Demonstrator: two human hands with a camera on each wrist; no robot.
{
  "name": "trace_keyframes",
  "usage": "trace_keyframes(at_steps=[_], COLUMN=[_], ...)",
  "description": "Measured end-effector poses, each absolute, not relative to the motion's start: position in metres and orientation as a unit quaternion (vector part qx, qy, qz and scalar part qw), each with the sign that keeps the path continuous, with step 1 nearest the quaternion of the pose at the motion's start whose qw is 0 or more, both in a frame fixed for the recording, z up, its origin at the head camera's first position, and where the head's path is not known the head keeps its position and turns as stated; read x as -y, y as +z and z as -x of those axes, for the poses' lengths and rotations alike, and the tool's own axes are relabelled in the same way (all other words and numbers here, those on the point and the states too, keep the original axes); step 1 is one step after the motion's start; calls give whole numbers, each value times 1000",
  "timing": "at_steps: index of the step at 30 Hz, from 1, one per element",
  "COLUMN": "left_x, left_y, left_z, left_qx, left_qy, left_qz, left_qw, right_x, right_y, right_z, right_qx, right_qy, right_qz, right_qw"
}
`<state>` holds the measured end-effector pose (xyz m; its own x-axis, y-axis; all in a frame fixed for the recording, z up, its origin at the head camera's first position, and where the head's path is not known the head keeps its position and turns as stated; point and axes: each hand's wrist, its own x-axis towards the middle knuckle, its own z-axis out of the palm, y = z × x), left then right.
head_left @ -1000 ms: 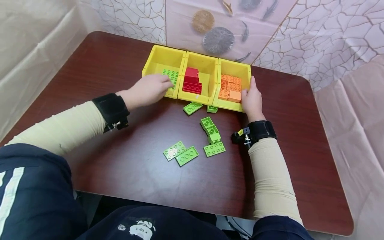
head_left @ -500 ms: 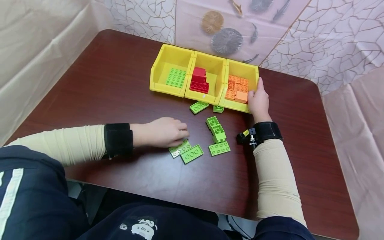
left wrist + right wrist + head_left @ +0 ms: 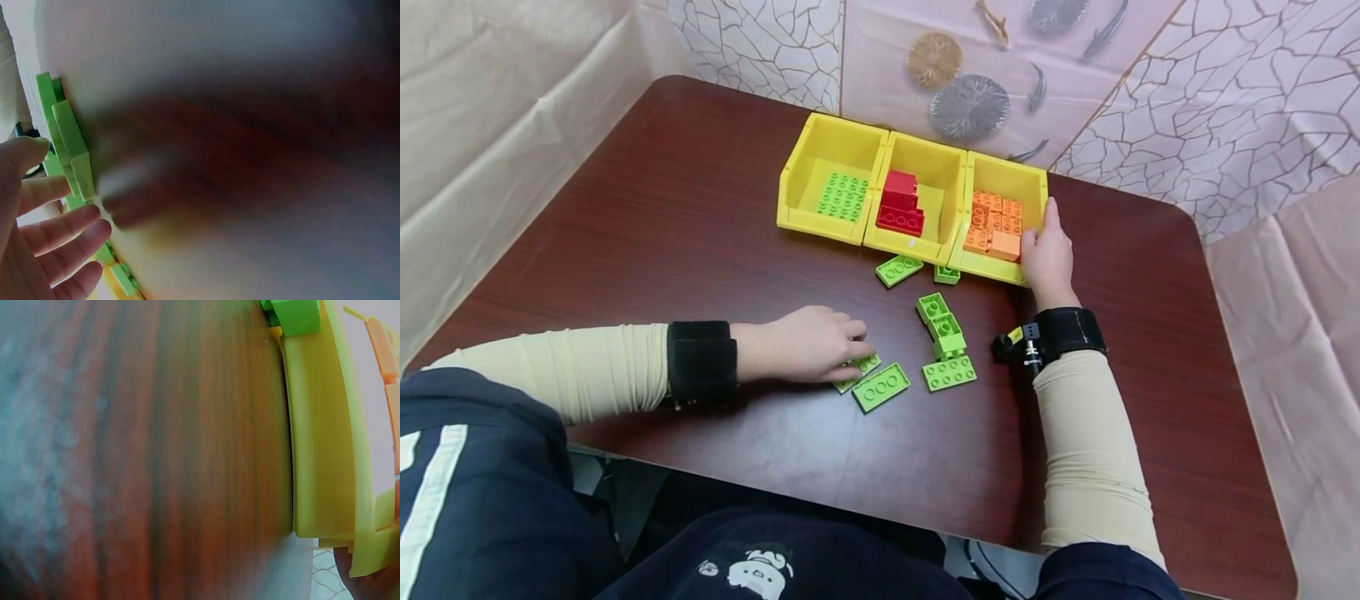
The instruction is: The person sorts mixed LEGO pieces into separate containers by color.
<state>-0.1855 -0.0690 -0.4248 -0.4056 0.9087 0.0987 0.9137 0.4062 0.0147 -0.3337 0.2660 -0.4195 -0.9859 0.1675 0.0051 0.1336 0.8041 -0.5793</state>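
Observation:
In the head view my left hand (image 3: 805, 343) is over a green building brick (image 3: 868, 364), partly covering it. Its fingers look loosely spread in the left wrist view, beside green bricks (image 3: 72, 140). A second green brick (image 3: 881, 387) lies right against the covered one. My right hand (image 3: 1049, 260) grips the right wall of the yellow bin (image 3: 1037, 185) that holds orange bricks (image 3: 994, 218); its thumb is at the rim and one finger points along the outside. That bin's side (image 3: 322, 437) fills the right of the right wrist view.
A middle yellow bin (image 3: 936, 155) holds red bricks (image 3: 900, 204); the left yellow bin (image 3: 842, 133) holds a block of green bricks (image 3: 842, 197). More green bricks (image 3: 949, 372) lie loose on the brown table (image 3: 722, 217), some near the bins' front edge.
My left hand has come from the left bin down to the loose green bricks on the table and now covers one. The right hand stays on the right bin.

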Motion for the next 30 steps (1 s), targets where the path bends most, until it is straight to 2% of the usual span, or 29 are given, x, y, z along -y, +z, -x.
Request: trace_keyframes(at_steps=[8, 17, 26, 30], left_x=[74, 68, 68, 76], left_y=[-421, -419, -418, -411], left_z=[198, 198, 209, 229], left_qx=[888, 914, 905, 898], left_qy=[0, -21, -57, -77], left_qz=[459, 406, 422, 430], left_qw=[38, -7, 19, 46], right_x=[-267, -266, -268, -266], right_y=[-419, -420, -420, -420], right_z=[333, 333, 334, 335], right_qx=[949, 949, 947, 946], right_qy=[303, 304, 308, 309], right_qz=[80, 76, 87, 87], right_qw=[29, 34, 29, 28])
